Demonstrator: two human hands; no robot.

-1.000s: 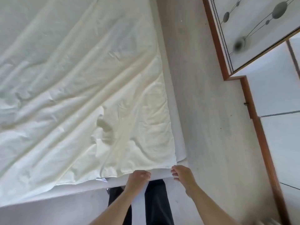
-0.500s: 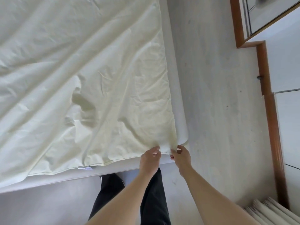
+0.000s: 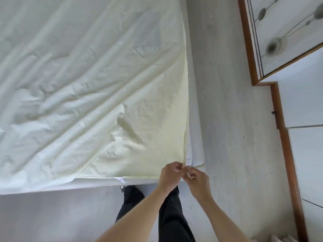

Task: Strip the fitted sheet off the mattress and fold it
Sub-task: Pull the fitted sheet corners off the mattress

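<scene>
Both hands meet at the near right corner of the mattress (image 3: 197,149), and the fitted sheet (image 3: 97,88) spreads away from them, up and to the left, over nearly the whole bed. The left hand (image 3: 170,177) curls its fingers round the pale yellow corner edge of the sheet; the right hand (image 3: 197,179) pinches the same corner just beside it, the fingertips of the two almost touching. Neither is nearer than the other: the corner lies right between them.

From the hands, one hemmed edge of the sheet runs straight away along the right side of the mattress, and the other runs leftward along the near side, where the sheet already lies loose on top with a strip of white mattress showing below it. Long wrinkles fan out diagonally from the held corner, so a pull would likely travel along that diagonal.

To the right of the hands lies the bare floor (image 3: 232,137), and beyond it a wood-framed cabinet (image 3: 279,110) with a patterned glass door. Directly under the hands stand the person's dark trousers (image 3: 171,215). Nothing lies on the sheet to block lifting it.
</scene>
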